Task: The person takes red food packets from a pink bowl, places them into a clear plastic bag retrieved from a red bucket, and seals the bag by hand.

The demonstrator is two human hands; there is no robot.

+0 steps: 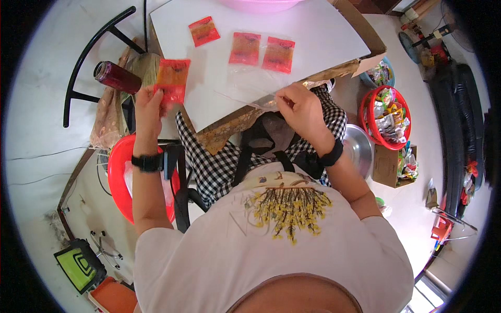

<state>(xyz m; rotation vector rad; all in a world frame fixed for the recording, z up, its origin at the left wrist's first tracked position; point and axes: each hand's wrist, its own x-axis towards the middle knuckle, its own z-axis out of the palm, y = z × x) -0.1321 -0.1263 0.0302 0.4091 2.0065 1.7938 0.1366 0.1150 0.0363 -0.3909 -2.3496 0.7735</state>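
At the left edge of the white tabletop (207,98), my left hand (148,103) pinches a red and orange snack packet (173,80) by its lower part. My right hand (299,107) holds the near edge of a clear plastic bag (250,88) at the table's front edge. Two similar packets, one on the left (244,49) and one on the right (278,54), lie side by side at the bag's far end; whether they are inside it I cannot tell. Another packet (204,31) lies tilted at the upper left of the table.
A pink basin (260,4) stands at the far edge. Left of the table are a dark red bottle (121,77), a black metal chair frame (78,51) and a red tub (117,180). At the right stand a red basket of wrapped items (409,121), a metal basin (362,148) and a cardboard box (385,166).
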